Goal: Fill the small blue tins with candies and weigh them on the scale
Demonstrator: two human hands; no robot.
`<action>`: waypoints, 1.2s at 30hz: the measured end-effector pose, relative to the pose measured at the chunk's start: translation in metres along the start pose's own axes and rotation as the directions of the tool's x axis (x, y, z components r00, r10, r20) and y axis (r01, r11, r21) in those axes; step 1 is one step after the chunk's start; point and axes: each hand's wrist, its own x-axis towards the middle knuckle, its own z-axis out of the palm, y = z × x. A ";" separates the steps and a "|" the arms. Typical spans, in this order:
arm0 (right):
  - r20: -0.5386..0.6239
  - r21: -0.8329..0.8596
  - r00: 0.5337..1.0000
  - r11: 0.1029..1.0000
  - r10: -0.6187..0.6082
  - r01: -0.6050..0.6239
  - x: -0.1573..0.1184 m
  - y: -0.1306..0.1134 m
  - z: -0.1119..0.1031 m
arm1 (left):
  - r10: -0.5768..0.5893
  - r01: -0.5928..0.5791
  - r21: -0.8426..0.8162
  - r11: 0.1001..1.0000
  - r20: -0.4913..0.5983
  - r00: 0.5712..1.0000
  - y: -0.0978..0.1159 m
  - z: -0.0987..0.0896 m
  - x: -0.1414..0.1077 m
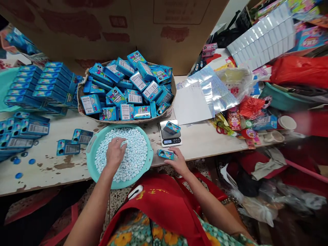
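Note:
My left hand (pixel 117 152) reaches into a turquoise basin, its fingers bent and closed around a few of the small white candies (pixel 133 147). The basin (pixel 150 160) has a perforated handle on its side and sits at the table's front edge. My right hand (pixel 179 162) grips the end of a small blue candy box (pixel 165 154), with a round dark opening facing up at its far end. Just beyond, a digital scale (pixel 172 141) with a lit display bears another blue box (pixel 171 127), which also shows a round opening.
Behind the basin, a cut-down carton (pixel 87 118) is heaped with blue boxes. Two boxes (pixel 75 141) lie left of the basin, near stacked boxes (pixel 34 128) and loose blue caps (pixel 18 175). White paper (pixel 191 104) and shiny sheets lie right, beside cluttered packages. A large cardboard box (pixel 143 34) stands behind.

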 end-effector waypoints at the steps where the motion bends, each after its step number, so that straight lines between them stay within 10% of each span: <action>1: -0.064 -0.018 0.998 1.000 0.008 -0.009 0.007 0.000 -0.003 | 0.005 -0.005 -0.001 1.000 -0.024 1.000 0.000 0.000 -0.001; 5: -0.330 -0.033 0.943 0.998 0.042 -0.055 0.062 0.001 -0.013 | -0.057 0.038 -0.168 0.985 -0.113 0.992 0.008 -0.002 -0.003; 9: -0.215 -0.047 0.976 0.998 0.020 -0.031 0.109 -0.022 -0.012 | -0.272 0.199 -0.525 0.828 -0.064 0.960 0.027 -0.004 -0.002; 12: -0.139 -0.145 0.974 0.976 -0.181 0.161 0.107 -0.071 -0.007 | -0.459 0.335 -0.830 0.445 0.109 0.882 0.046 -0.009 0.001; 16: 0.180 -0.281 0.874 0.828 -0.451 0.485 0.086 -0.141 0.018 | -0.426 0.370 -0.912 -0.179 0.411 0.806 0.070 -0.019 0.011; 20: 0.442 -0.358 0.765 0.690 -0.468 0.629 0.079 -0.167 0.056 | -0.425 0.338 -0.817 -0.468 0.543 0.724 0.074 -0.017 0.016; 27: 0.453 -0.411 0.787 0.685 -0.419 0.601 0.083 -0.159 0.073 | -0.508 0.222 -0.776 -0.590 0.571 0.645 0.051 0.000 0.011; 32: 0.366 -0.220 0.880 0.890 -0.303 0.399 0.083 -0.146 0.061 | -0.513 0.283 -0.791 -0.543 0.579 0.634 0.049 0.000 0.010; 34: 0.310 -0.067 0.932 0.973 -0.189 0.220 0.083 -0.131 0.050 | -0.459 0.367 -0.810 -0.458 0.569 0.683 0.049 -0.005 0.007; 36: 0.254 0.106 0.966 0.994 -0.051 0.024 0.083 -0.110 0.035 | -0.457 0.438 -0.879 -0.190 0.474 0.753 0.045 -0.011 0.003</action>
